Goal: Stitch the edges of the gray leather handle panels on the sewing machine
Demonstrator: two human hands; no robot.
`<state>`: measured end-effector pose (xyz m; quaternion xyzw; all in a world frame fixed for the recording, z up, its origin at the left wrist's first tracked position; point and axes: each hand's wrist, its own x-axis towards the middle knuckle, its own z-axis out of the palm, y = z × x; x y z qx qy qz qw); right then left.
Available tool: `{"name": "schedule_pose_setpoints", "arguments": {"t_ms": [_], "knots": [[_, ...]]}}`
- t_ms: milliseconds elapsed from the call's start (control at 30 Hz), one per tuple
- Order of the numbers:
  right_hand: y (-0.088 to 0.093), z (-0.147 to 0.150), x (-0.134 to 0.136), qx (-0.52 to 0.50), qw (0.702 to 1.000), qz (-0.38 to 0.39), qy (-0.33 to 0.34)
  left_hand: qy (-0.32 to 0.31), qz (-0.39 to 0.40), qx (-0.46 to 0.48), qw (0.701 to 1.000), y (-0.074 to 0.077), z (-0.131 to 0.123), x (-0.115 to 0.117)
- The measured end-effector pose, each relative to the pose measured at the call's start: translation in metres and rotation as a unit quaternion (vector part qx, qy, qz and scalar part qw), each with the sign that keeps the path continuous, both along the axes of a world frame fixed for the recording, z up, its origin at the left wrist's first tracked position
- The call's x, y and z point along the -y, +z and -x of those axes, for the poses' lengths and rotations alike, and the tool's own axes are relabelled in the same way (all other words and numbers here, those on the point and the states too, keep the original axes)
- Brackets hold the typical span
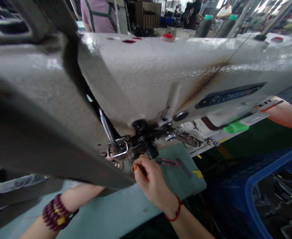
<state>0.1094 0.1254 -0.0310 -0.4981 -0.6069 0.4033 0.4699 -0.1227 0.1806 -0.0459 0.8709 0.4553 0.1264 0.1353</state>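
Observation:
My right hand (pixel 149 181) is closed in a pinch, thumb against fingers, just below the thread tension parts (pixel 146 139) of a grey sewing machine (pixel 136 73). What sits between the fingertips, if anything, is too small to name. A bent wire guard (pixel 118 154) is right above and to the left of the fingertips. Under the machine head reaches my left hand (pixel 93 190), its fingers mostly hidden behind a blurred dark bar (pixel 48 129). A pair of pink-handled thread snips (pixel 169 162) lies on the pale green table (pixel 106 212), to the right of my right hand.
A blue plastic crate (pixel 250 186) stands low at the right. Two dark thread cones (pixel 204 26) rise behind the machine. A green clip-like piece (pixel 235 127) sits along the machine's lower right. Beyond the machine is a person in a purple shirt (pixel 100 16).

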Motion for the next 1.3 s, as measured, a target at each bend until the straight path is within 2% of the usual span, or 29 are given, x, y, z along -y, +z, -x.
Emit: {"name": "schedule_pose_setpoints", "arguments": {"t_ms": [167,400,567,667,767,867,967,1033,1133,1300], "knots": [[0.002,-0.005,0.005,-0.005,1.000,-0.015,0.007,0.005,0.012,-0.012,1.000,-0.002,0.004,0.002],[-0.002,-0.014,0.014,-0.033,0.999,-0.010,-0.024,0.026,0.019,-0.025,0.999,-0.003,-0.001,0.006],[-0.006,-0.032,0.025,-0.040,0.999,0.026,-0.021,0.019,0.046,0.005,0.999,-0.007,-0.001,0.004],[-0.017,-0.044,0.036,-0.015,0.998,0.068,-0.010,0.007,0.035,0.011,0.999,-0.005,0.000,0.003],[-0.033,-0.050,0.044,0.034,0.992,0.117,-0.033,-0.018,-0.014,0.001,1.000,0.006,-0.003,0.001],[-0.039,-0.046,0.043,0.017,0.986,0.155,-0.058,-0.054,-0.066,-0.021,0.996,0.026,-0.010,-0.001],[-0.030,-0.031,0.032,-0.055,0.983,0.174,-0.029,-0.048,-0.092,-0.061,0.993,0.047,-0.018,-0.001],[-0.019,-0.017,0.022,-0.071,0.986,0.152,-0.019,-0.035,-0.091,-0.099,0.990,0.056,-0.023,0.001],[-0.009,0.003,0.010,-0.080,0.989,0.121,-0.010,-0.020,-0.103,-0.145,0.984,0.062,-0.028,0.003],[-0.013,0.017,0.010,-0.089,0.982,0.165,-0.010,-0.010,-0.116,-0.159,0.980,0.064,-0.036,0.006]]}}
